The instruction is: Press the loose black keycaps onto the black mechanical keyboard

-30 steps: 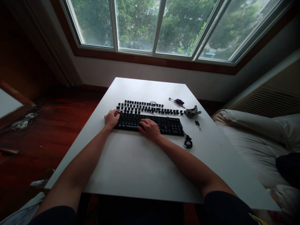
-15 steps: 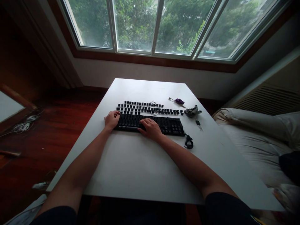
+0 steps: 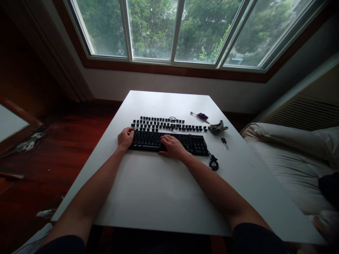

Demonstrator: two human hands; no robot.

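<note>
A black keyboard (image 3: 190, 143) lies across the middle of the white table (image 3: 148, 190). My left hand (image 3: 125, 138) curls around its left end, fingers closed on the edge. My right hand (image 3: 172, 146) rests on top of the keys near the middle, fingers bent down onto them. Rows of loose black keycaps (image 3: 161, 123) are laid out just behind the keyboard. The keyboard's coiled cable (image 3: 213, 163) lies at its right end.
Behind the keyboard's right end lie a purple-tipped tool (image 3: 201, 115), a grey crumpled cloth (image 3: 217, 127) and a small dark piece (image 3: 224, 141). A bed with pale bedding (image 3: 288, 158) sits on the right. Dark wooden floor (image 3: 53, 148) is on the left, windows ahead.
My right hand has slid slightly right and toward me on the keys. The left hand stays at the keyboard's left end. The view has dipped a little.
</note>
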